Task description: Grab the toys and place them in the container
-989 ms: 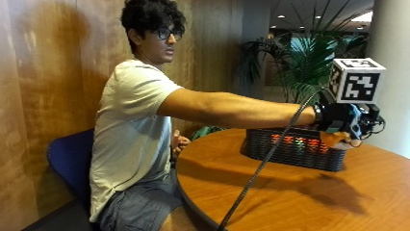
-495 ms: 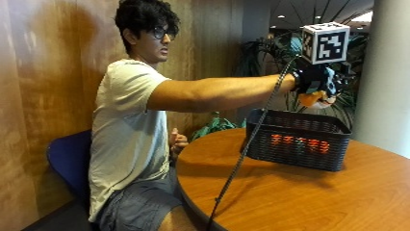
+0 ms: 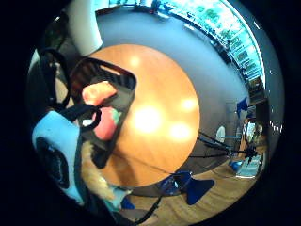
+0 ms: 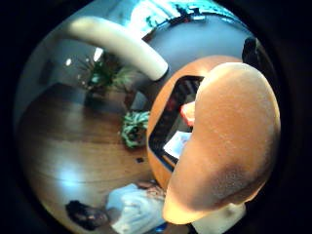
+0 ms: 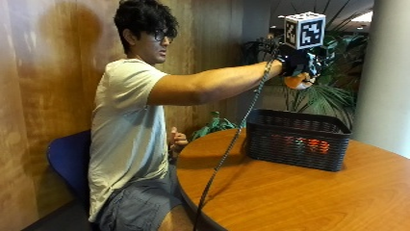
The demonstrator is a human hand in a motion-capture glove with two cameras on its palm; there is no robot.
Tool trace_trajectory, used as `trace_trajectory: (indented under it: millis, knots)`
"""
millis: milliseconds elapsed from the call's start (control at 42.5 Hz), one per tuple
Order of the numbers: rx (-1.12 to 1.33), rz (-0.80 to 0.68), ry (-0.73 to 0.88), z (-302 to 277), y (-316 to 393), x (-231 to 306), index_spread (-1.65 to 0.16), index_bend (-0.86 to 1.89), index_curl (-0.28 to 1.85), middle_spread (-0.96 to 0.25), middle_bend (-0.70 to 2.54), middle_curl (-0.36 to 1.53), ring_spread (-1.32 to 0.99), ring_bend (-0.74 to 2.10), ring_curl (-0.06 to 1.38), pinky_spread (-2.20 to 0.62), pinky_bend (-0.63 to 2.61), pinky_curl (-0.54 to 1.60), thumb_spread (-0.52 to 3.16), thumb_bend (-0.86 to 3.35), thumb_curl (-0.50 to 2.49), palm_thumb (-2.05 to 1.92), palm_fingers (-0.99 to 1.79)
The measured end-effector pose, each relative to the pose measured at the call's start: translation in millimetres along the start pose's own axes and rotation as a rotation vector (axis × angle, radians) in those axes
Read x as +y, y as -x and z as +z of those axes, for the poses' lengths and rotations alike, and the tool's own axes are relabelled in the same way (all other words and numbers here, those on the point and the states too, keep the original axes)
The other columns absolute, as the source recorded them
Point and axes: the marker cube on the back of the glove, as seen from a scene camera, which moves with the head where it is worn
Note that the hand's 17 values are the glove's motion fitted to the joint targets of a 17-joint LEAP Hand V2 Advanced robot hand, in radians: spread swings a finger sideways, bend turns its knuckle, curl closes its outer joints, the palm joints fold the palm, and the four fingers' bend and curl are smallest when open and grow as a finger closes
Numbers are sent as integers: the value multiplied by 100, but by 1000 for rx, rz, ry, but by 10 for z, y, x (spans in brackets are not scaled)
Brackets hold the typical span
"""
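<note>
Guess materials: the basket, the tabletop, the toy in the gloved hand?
Basket: looks like black moulded plastic, judging by its regular lattice walls and matte finish. Table: wood or wood veneer, with warm grain and glossy highlights. Orange toy held by the right hand high above the basket: probably soft rubber or foam, going by its smooth, finely speckled matte skin; cannot tell which.

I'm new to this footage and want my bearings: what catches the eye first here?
The gloved right hand is held out high above the black basket, gripping an orange toy. The basket stands on the round wooden table and already has red and orange toys inside.
</note>
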Motion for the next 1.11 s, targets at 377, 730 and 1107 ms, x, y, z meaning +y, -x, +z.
trace_trajectory:
  millis: [377, 730, 1107]
  knots:
    - [-101, -65, 70, 307, 598, -149, -41, 79, 105, -47, 98, 105, -56, 143, 88, -38, 152, 58, 21, 26, 134, 57, 46]
    - [-70, -78, 172, 559, 844, -158, -42, 69, 110, -45, 85, 108, -58, 139, 86, -38, 154, 56, 27, 23, 135, 57, 30]
    - [88, -45, 366, 722, 768, -19, -38, 24, 97, -32, 57, 99, -49, 116, 79, -29, 152, 50, 63, 12, 131, 37, -20]
